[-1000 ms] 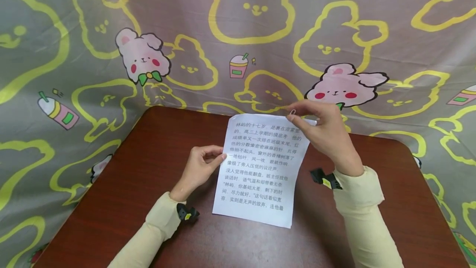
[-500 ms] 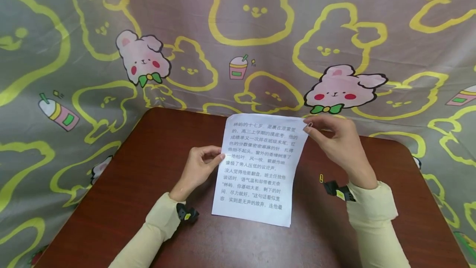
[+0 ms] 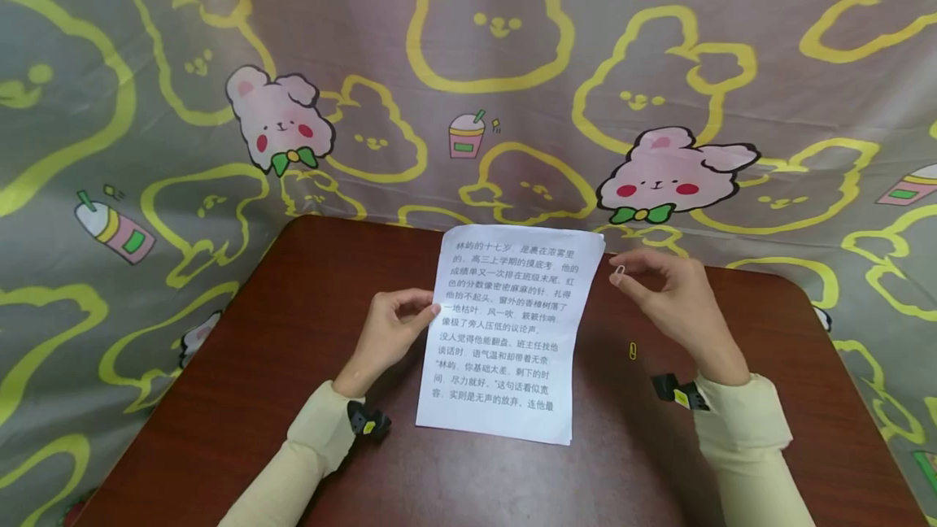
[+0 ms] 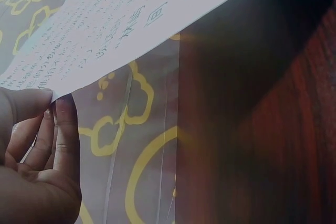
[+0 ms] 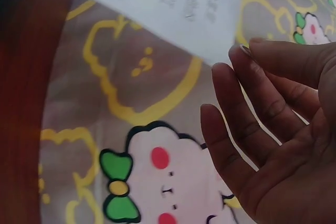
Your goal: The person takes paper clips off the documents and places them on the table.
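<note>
My left hand pinches the left edge of a printed paper sheet between thumb and fingers, holding it tilted up above the table. In the left wrist view the thumb lies on the printed face of the paper. Just right of the sheet's upper right corner, my right hand pinches a small pale paper clip between thumb and index finger, apart from the paper. The right wrist view shows the clip mostly covered by the fingertips, the other fingers spread.
A yellow paper clip lies on the dark wooden table, below the right hand. Patterned cloth hangs along the table's far edge and sides. Each wrist carries a black camera mount.
My right hand has moved from the sheet's top right edge to the right and down, off the paper, carrying the pale clip. The yellow clip has come into sight. The left hand holds nearly still.
</note>
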`<state>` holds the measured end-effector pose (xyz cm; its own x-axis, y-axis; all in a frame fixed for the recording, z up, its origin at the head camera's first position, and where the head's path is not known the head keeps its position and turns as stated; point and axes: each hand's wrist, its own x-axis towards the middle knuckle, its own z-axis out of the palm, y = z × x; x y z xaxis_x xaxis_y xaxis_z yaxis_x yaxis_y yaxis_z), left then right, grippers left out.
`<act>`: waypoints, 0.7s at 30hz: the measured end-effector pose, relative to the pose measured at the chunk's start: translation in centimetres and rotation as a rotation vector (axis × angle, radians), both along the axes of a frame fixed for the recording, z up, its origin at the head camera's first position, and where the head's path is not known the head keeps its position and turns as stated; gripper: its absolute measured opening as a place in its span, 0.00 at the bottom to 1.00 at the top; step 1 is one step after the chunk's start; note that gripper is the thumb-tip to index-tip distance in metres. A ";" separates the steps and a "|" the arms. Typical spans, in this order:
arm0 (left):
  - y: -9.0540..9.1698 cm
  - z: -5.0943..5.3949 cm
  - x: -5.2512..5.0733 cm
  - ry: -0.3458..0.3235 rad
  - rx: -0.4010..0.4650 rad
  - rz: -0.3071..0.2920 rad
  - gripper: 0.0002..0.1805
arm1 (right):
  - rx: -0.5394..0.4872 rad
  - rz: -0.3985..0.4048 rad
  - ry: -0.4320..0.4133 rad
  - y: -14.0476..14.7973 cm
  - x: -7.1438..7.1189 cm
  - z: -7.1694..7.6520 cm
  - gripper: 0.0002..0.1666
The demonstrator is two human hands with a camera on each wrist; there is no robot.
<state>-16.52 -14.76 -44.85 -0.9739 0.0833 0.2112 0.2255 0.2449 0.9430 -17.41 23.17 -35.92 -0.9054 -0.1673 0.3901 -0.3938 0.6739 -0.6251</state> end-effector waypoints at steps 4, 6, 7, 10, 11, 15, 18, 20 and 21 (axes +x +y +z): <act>0.0 0.0 0.0 -0.003 -0.002 0.000 0.09 | 0.041 -0.018 -0.051 0.6 -0.1 -1.4 0.08; 0.0 0.0 0.0 -0.006 -0.003 -0.002 0.09 | 0.061 -0.020 -0.070 0.8 -0.1 -2.1 0.07; 0.0 0.0 0.0 -0.008 -0.005 -0.003 0.09 | 0.068 -0.018 -0.078 1.0 -0.1 -2.5 0.07; 0.0 0.0 0.0 -0.015 -0.012 -0.001 0.09 | 0.086 -0.006 -0.097 1.3 -0.4 -3.6 0.06; -0.1 0.0 0.0 -0.017 -0.013 0.000 0.09 | 0.089 -0.001 -0.104 1.4 -0.4 -3.9 0.06; -0.1 -0.2 -0.1 -0.021 -0.022 0.007 0.09 | 0.089 0.016 -0.157 1.8 -0.7 -5.0 0.05; -0.1 -0.3 -0.1 -0.024 -0.031 0.012 0.09 | 0.089 0.028 -0.198 2.1 -0.8 -5.7 0.05; -0.1 -0.4 -0.2 -0.025 -0.038 0.015 0.09 | 0.090 0.034 -0.217 2.2 -0.8 -6.2 0.05; -0.1 -0.4 -0.2 -0.026 -0.042 0.015 0.09 | 0.092 0.037 -0.225 2.3 -0.8 -6.4 0.05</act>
<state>-16.73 -14.87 -45.24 -0.9803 0.0772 0.1820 0.1967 0.2873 0.9374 -18.20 25.43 -42.28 -0.9605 -0.2271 0.1608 -0.2768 0.7199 -0.6365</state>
